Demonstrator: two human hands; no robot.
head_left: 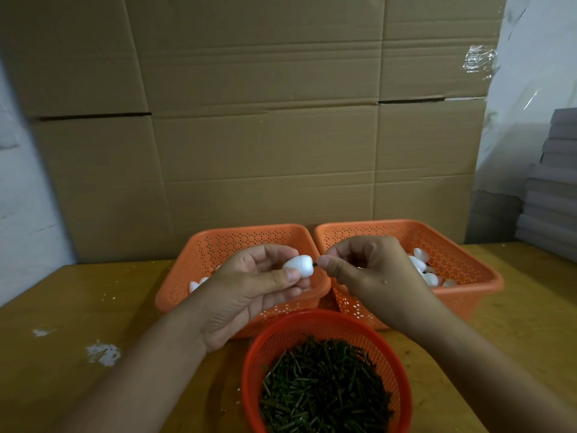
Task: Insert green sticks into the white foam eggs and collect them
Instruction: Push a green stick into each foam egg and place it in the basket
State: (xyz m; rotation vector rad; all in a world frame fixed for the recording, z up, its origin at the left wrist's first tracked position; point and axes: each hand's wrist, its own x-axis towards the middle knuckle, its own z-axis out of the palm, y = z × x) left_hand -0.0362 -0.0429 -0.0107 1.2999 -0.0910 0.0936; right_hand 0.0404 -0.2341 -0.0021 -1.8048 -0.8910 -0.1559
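A white foam egg [297, 267] is shown pinched in the left hand [246, 292], thumb across its near side and fingers curled behind it. Its long axis lies roughly level, with the narrower end turned toward the right hand [371, 273]. A green stick [316, 264] is gripped between thumb and forefinger of the right hand, closed tightly; only a short dark length is visible in the small gap between fingertips and egg, and it meets the egg's end. How deep it sits cannot be told.

The coming move is judged to turn on one alignment: stick and egg axis share nearly one line, so a straight push of the right hand toward the left should seat it. The right hand is nearer the stick, the left serving as anvil.

Beyond and beneath the left hand an orange basket [218, 254] is seen with a few eggs; beyond the right hand a second orange basket [462, 264] holds more eggs, some seemingly already stuck. Nearer than both hands, a round red basket [402, 370] holds loose green sticks. Open air surrounds the hands; the basket rims below are the only nearby edges.
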